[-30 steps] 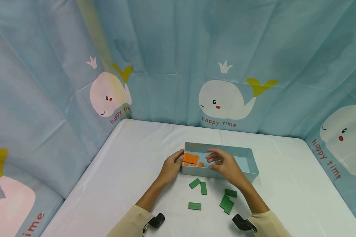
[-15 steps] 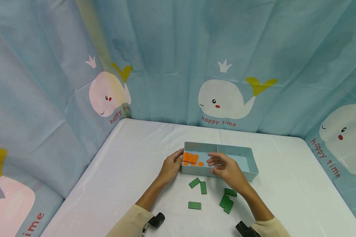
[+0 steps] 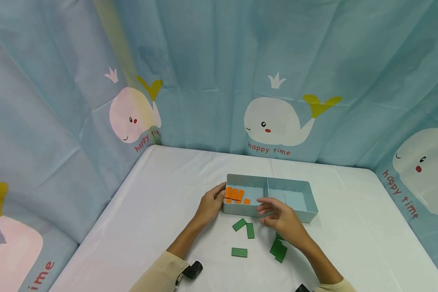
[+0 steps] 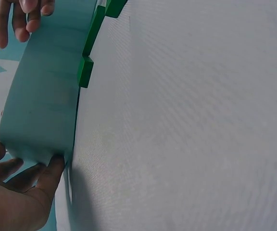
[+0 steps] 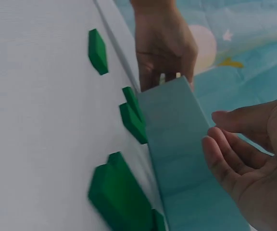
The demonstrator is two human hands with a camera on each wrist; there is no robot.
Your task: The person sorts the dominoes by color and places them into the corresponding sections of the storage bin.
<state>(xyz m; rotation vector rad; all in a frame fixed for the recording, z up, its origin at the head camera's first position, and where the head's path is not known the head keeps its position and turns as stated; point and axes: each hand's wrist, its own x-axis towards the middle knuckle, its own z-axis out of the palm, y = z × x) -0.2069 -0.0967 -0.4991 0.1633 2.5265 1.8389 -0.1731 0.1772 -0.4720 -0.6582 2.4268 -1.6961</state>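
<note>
Left hand [image 3: 209, 207] touching box [image 3: 241, 209], right hand [image 3: 284, 220] hovering fingers-apart, orange tiles [image 3: 235, 194] inside, green tiles [image 3: 239, 252] still waiting toward near table [image 3: 142, 219] edge

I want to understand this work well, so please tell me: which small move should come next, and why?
Probably lower the right hand to a green block on the table: that hand seems to hold nothing, several green blocks lie outside the box, and the left hand touches the box's left end, which may steady it.
</note>
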